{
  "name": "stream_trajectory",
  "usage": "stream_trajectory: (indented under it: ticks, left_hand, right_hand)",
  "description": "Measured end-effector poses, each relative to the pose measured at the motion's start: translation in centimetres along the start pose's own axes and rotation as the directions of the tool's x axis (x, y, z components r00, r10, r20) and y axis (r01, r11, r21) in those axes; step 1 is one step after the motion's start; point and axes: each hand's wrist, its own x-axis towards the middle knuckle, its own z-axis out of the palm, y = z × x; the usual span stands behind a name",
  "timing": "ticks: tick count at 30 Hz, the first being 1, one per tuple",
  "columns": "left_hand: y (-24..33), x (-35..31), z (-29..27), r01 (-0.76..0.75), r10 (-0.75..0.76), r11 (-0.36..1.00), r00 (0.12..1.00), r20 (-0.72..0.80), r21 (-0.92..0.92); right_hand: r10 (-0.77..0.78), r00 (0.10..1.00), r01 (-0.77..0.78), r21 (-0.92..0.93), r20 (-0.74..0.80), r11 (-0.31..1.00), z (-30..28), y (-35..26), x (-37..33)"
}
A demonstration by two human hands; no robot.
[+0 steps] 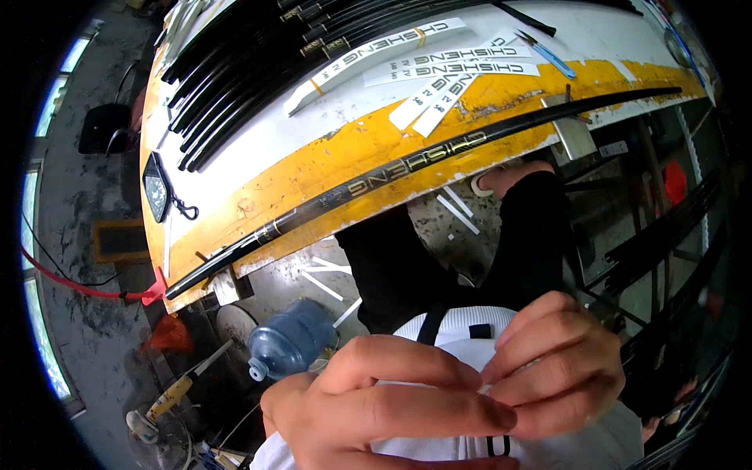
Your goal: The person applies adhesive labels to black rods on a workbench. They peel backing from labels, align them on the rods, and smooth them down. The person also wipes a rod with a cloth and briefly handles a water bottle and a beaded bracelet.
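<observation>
My left hand (392, 399) and my right hand (558, 366) are held up close to my chest, their fingertips meeting in front of my white top. Both have their fingers bent into a pinch. Whatever lies between the fingertips is hidden or too small to make out. Beyond them, a long black tapered rod (313, 210) with gold lettering lies along the near edge of the table, resting near its ends on small metal supports. White printed label strips (439, 95) are spread behind it, some bundled with bands. A blue-handled cutting tool (558, 63) lies beside the strips.
Several more black rods (235, 106) lie across the far left of the worn white-and-yellow table (274, 188). A black tag with a clip (157, 188) sits at its left. Below are a blue water jug (291, 338), a fan (157, 435) and white paper scraps (323, 286) on the floor.
</observation>
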Motion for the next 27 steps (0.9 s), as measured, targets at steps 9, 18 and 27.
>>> stream_trajectory:
  ticks: [9, 18, 27]
  left_hand:
    - [0.6, -2.9, -2.9, 0.555, -0.495, 0.639, 0.826, -0.268, 0.532]
    - [-2.6, -9.7, -11.2, 0.347, -0.629, -0.009, 0.727, -0.275, 0.938]
    - [3.5, -7.3, -5.5, 0.505, -0.752, 0.071, 0.594, -0.287, 0.860]
  right_hand:
    - [0.316, 0.947, -0.303, 0.164, -0.057, 0.939, -1.2, 2.4, -1.0]
    - [0.814, 0.519, -0.463, 0.715, -0.261, 0.524, -1.5, 8.2, 0.8]
    - [0.612, 0.588, -0.254, 0.598, -0.529, 0.761, 0.1, 4.2, 0.2]
